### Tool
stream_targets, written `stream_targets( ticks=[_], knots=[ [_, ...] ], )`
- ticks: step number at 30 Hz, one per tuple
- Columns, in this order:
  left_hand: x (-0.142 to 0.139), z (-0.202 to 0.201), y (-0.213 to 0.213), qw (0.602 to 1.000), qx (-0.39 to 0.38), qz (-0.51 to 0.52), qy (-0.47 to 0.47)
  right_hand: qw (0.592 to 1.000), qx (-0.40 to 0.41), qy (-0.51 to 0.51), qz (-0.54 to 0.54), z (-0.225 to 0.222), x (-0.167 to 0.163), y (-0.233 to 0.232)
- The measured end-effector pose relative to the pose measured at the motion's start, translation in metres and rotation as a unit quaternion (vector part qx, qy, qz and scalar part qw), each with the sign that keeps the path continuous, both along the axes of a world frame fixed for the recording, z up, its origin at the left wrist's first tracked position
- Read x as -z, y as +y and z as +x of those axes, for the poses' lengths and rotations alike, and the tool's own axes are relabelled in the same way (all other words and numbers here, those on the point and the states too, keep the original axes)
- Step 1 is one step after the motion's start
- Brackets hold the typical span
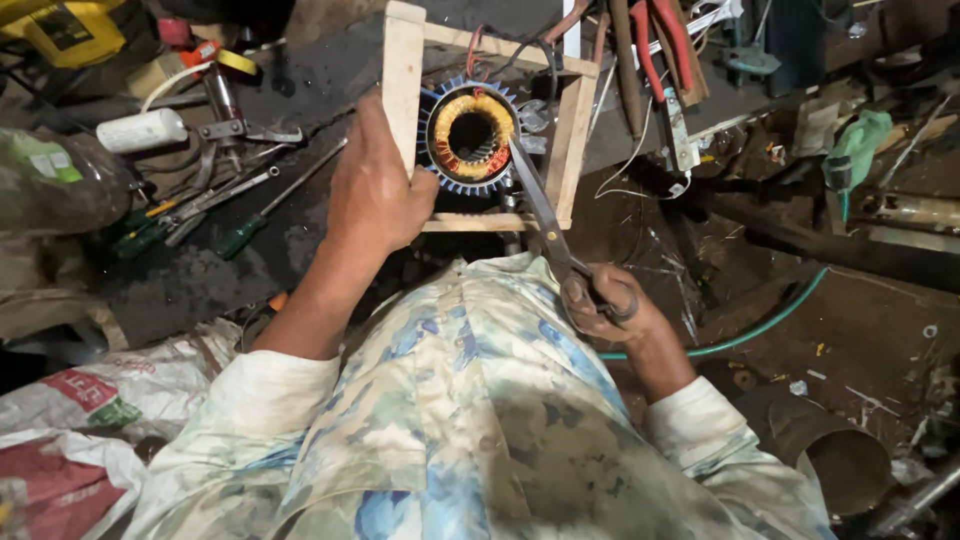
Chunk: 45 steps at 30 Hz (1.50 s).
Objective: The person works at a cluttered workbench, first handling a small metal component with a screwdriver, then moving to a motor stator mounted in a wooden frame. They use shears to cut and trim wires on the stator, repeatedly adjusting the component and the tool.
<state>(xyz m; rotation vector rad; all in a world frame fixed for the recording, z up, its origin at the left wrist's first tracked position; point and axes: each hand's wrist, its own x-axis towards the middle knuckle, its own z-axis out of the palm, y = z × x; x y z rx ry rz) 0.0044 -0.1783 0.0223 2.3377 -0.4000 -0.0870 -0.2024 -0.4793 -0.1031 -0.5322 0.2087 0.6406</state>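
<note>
We see a round motor stator with blue metal fins and yellow-and-red taped copper windings (468, 137) sitting inside a square frame of pale wooden slats (403, 90), near the top middle of the view, above the person's chest. The long steel scissors (540, 205) reach up from the lower right, their tips at the stator's right rim, on the windings. Our right hand (608, 300) grips the scissors by the handle loops, fingers curled through them. Our left hand (375, 195) wraps around the frame's left slat, thumb and fingers closed on the wood just beside the stator.

Left of the frame, on the dark, cluttered worktop (320, 70), lie a green-handled screwdriver (235, 238), several grey metal wrenches (215, 195) and a white plastic cylinder (142, 130). Red-handled pliers (665, 45) hang at the upper right. A green hose (770, 320) curves across the dirt floor to the right, with a rusty metal pipe (830, 455) near the lower right corner.
</note>
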Motion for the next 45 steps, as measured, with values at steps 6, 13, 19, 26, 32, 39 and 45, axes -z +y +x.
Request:
stream_targets(
  ticks=[6, 13, 19, 26, 32, 39, 45],
  knots=[
    [0.005, 0.0, 0.003, 0.999, -0.002, 0.037, 0.018, 0.996, 0.025, -0.082, 0.037, 0.005, 0.007, 0.018],
    [0.004, -0.002, 0.005, 1.0, 0.014, 0.014, -0.013, 0.996, -0.007, -0.052, -0.076, 0.006, 0.004, 0.011],
    [0.004, 0.0, 0.004, 1.0, 0.009, 0.025, 0.0, 0.995, 0.007, -0.075, -0.062, 0.008, 0.021, 0.032],
    [0.006, 0.0, 0.003, 1.0, 0.008, 0.023, -0.007, 0.984, 0.009, -0.085, -0.155, 0.002, 0.04, 0.039],
    [0.008, 0.002, 0.002, 1.0, 0.004, 0.025, -0.006, 0.955, -0.011, -0.105, -0.276, 0.007, 0.046, 0.041],
    [0.011, 0.002, 0.003, 1.0, 0.004, 0.029, 0.005, 0.994, 0.024, -0.079, -0.067, 0.001, 0.027, 0.033],
    [0.011, 0.002, 0.004, 0.999, 0.013, 0.031, 0.037, 0.998, 0.014, -0.063, -0.015, 0.0, 0.013, 0.024]
  ],
)
